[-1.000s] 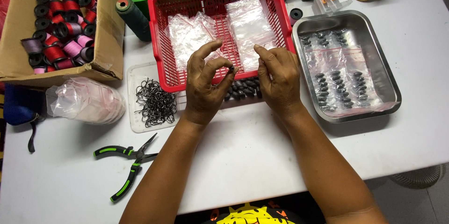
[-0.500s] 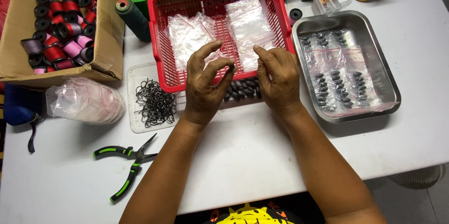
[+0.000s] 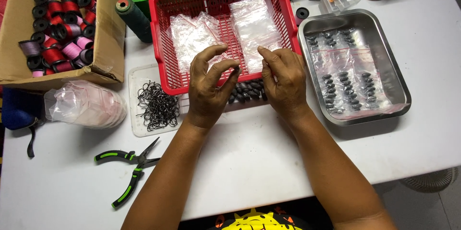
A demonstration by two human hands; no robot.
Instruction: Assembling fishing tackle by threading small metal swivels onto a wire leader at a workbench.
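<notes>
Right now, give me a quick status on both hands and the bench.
Left hand, right hand pinching together over dark sinkers. Red basket just behind. Hooks, pliers lie aside.

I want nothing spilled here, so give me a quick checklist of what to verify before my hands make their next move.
1. Left hand and right hand both over the small dark beads: ok.
2. Something pinched between the fingertips: cannot tell, too small.
3. Clear bags lying within the red basket: ok.
4. Filled bags lying inside the metal tray: ok.
5. Hooks contained on their clear lid, apart from the beads: ok.
6. Pliers set away from both hands: ok.
</notes>
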